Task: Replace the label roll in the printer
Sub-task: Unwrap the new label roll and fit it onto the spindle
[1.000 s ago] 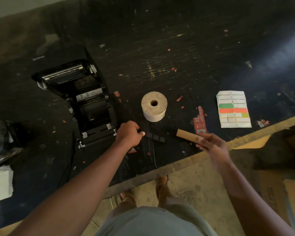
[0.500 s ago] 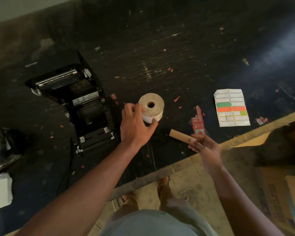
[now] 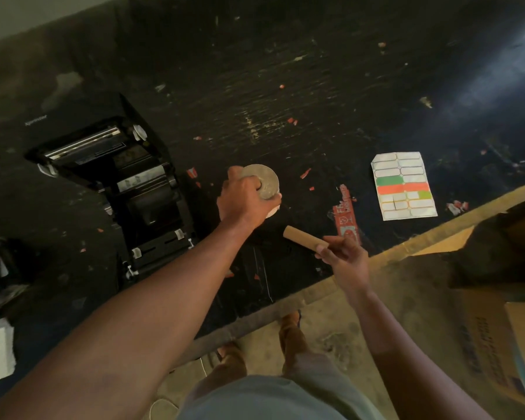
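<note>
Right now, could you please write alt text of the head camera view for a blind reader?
A person's left hand grips a label roll on a black table, while the right hand holds an empty cardboard core. An open label printer stands left of the roll, and a sheet of coloured labels lies to the right.

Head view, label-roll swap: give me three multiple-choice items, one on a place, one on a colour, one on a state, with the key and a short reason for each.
1. Where does the label sheet lie relative to the printer?
A. On top of it
B. Far to its right on the dark table
C. Behind it

2. Which full-width colour band crosses the sheet?
A. Orange
B. Blue
C. Purple

3. What is the left hand doing?
A. Resting flat on the printer
B. Hanging free
C. Gripping the label roll

Key: 1 B, the sheet sits near the table's right edge, the printer at the left. 2 A, an orange stripe spans both columns. 3 C, its fingers wrap the roll, while the right hand holds the cardboard core.
</note>
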